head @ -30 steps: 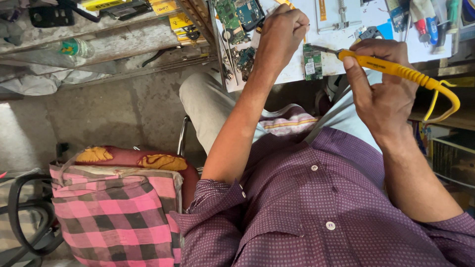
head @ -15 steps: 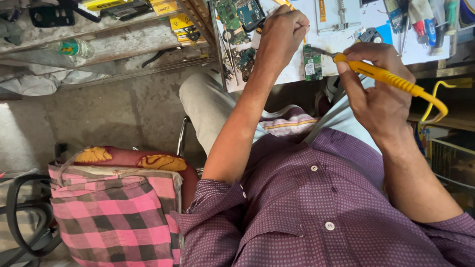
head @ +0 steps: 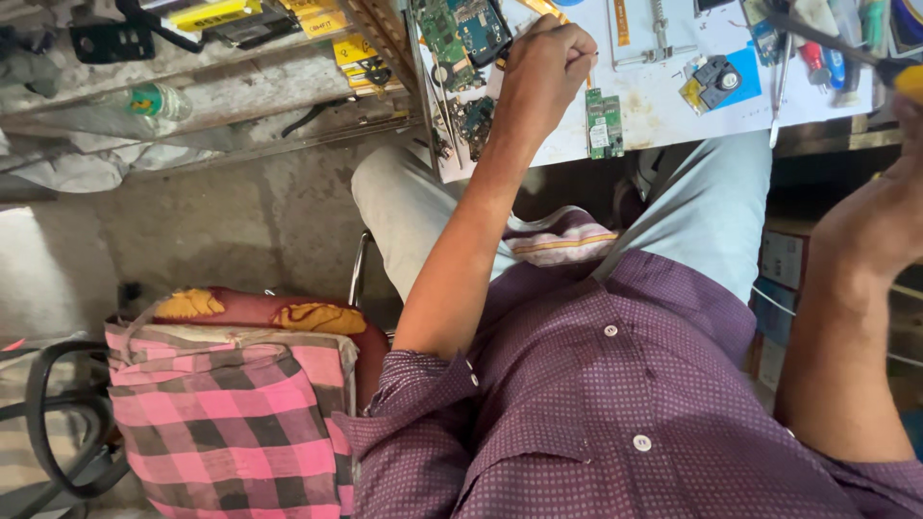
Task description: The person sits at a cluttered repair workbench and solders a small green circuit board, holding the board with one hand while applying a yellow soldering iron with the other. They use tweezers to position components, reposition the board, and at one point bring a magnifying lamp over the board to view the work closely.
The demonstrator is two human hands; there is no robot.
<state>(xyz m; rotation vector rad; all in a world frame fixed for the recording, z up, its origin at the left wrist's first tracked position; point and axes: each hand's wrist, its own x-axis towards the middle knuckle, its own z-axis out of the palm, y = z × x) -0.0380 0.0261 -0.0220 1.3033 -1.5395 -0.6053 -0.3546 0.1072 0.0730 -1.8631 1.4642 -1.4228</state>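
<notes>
Soldering under way — left hand (head: 540,72) clenched over green board (head: 604,123), right hand (head: 889,207) gripping yellow-handled iron (head: 899,75) — steady tip placement needed.

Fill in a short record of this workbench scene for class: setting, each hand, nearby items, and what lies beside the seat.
Setting: white worktable seen from above, person seated
Left hand: closed, resting on the table beside a green circuit board
Right hand: at the frame's right edge, by a yellow tool handle; grip unclear
Nearby: larger circuit boards, tweezers
Beside seat: pink checked cloth
</notes>
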